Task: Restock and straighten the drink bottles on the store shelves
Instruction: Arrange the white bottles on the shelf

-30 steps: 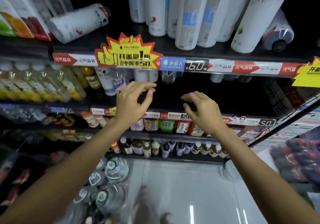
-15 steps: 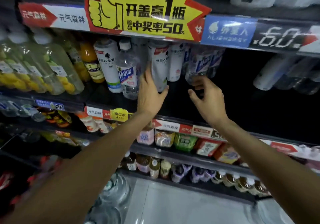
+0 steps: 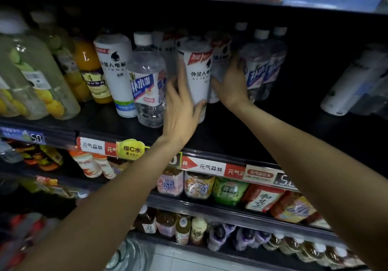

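Observation:
On the dark middle shelf (image 3: 231, 136) stands a white-wrapped drink bottle (image 3: 197, 75) with black lettering and a red tag. My left hand (image 3: 180, 107) grips its lower left side, fingers up behind it and thumb across the front. My right hand (image 3: 231, 86) reaches past it and holds a second white bottle (image 3: 220, 60) behind, fingers wrapped round it. Right of that hand stand two clear bottles with blue labels (image 3: 260, 69). To the left are a clear water bottle (image 3: 147, 88) and another white bottle (image 3: 117, 71).
Yellow fruit-drink bottles (image 3: 37, 81) and an orange juice bottle (image 3: 88, 69) fill the shelf's left end. A white bottle (image 3: 352, 86) leans at the far right, with dark bare shelf between. Price strips (image 3: 210, 167) edge the shelf; lower shelves hold small bottles (image 3: 199, 184).
The view has closed in on the middle shelf. Both hands have gone from reaching toward the bottles to holding white bottles, the left one on the front bottle, the right one deeper in.

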The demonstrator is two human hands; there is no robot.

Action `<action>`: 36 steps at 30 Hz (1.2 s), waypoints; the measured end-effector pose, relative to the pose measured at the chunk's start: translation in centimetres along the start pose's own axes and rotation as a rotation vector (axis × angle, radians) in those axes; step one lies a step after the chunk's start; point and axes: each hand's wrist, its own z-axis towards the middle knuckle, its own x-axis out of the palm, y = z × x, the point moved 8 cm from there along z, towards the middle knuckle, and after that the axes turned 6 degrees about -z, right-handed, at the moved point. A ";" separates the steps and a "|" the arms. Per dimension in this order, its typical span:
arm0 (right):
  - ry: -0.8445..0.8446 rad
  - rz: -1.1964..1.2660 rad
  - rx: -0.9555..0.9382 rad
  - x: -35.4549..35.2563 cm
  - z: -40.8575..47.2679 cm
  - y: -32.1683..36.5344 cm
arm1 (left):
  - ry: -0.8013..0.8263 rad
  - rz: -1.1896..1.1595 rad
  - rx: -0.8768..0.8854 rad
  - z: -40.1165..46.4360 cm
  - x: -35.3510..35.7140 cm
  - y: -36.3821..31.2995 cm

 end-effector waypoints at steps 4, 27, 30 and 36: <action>-0.070 -0.121 0.045 0.2 1.1 0.6 | 0.040 0.002 0.022 -1.6 -1.2 -0.2; -0.144 0.214 0.057 -5.7 -7.9 -0.9 | 0.009 -0.022 -0.143 -1.3 -2.1 -1.0; -0.143 0.231 0.036 -6.7 -8.7 -0.9 | -0.002 -0.048 -0.189 -0.4 -2.1 -1.3; -0.081 0.371 0.037 -7.2 -9.9 -0.8 | -0.013 -0.156 -0.249 -0.8 -3.0 -1.5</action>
